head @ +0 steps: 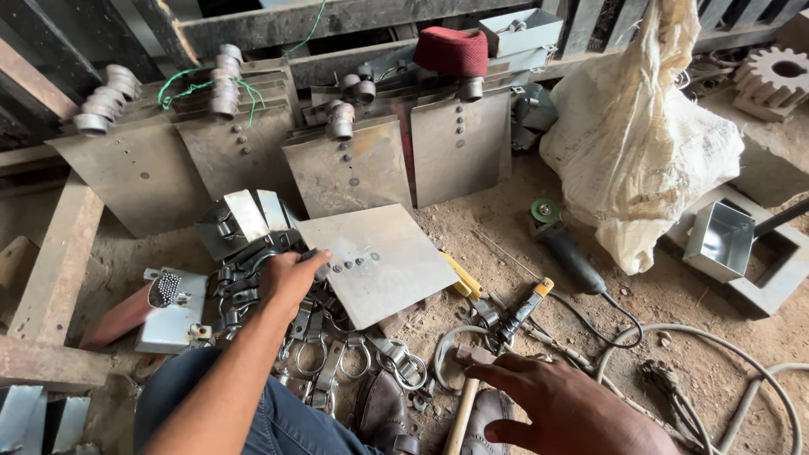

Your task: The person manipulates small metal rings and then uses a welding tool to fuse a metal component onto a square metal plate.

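My left hand (291, 278) grips the near left edge of a flat steel plate (383, 261) with several small holes, which lies tilted over a pile of metal brackets and rings (337, 354). My right hand (565, 404) hovers low with fingers spread, just beside the head of a wooden-handled hammer (465, 396); it holds nothing. A yellow-handled tool (462, 278) lies at the plate's right edge.
Several similar steel plates (354, 164) lean against the back frame, with stacks of bearings (223, 80) on top. An angle grinder (569, 253) and its cable lie on the dirt floor at right, near a white sack (640, 143), a hose (742, 354) and a small metal box (719, 240).
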